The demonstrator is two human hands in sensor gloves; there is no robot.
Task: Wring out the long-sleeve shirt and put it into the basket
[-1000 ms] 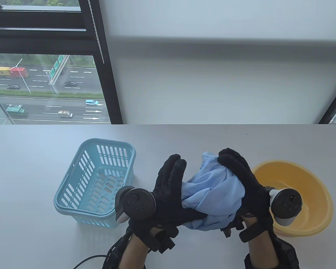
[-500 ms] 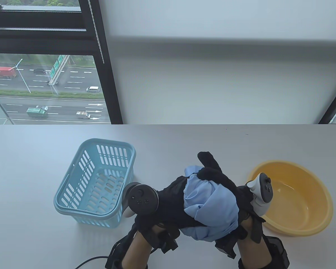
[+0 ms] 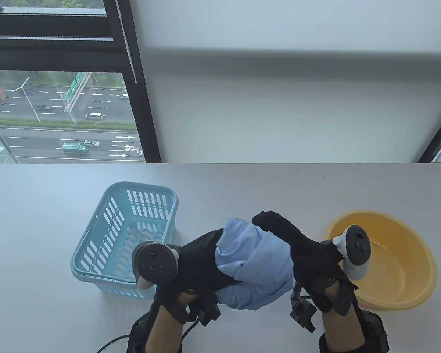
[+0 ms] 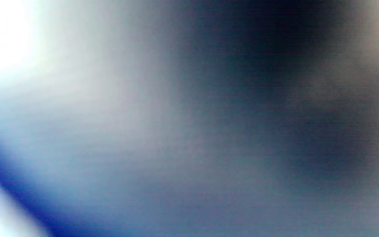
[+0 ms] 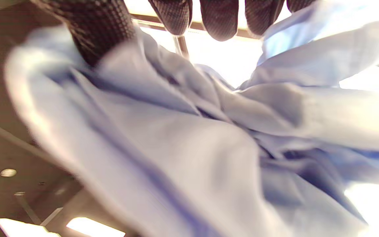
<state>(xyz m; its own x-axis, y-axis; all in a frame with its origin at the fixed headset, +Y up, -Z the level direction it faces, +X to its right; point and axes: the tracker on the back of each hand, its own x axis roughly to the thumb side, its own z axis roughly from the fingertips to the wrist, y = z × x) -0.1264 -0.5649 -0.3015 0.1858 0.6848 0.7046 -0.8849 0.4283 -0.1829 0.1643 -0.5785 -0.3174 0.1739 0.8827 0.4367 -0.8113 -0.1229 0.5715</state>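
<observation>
A bunched light blue shirt [image 3: 255,264] is held above the table between both gloved hands, right of the basket. My left hand [image 3: 202,263] grips its left side, fingers wrapped under the cloth. Over its top right side curls my right hand [image 3: 294,242]. The light blue slotted basket [image 3: 95,235] stands on the table to the left, nothing inside it. The right wrist view is filled by the shirt [image 5: 192,141], with gloved fingertips [image 5: 220,19] at its top edge. The left wrist view is a blue-grey blur.
A yellow basin [image 3: 422,257] sits at the right, close behind my right hand. The grey table [image 3: 40,294] runs back to a wall and a window. A black cable [image 3: 114,340] lies near the front edge.
Both hands have carried the bundled shirt leftward from beside the basin toward the basket. The left hand, open a second ago, now grips the cloth.
</observation>
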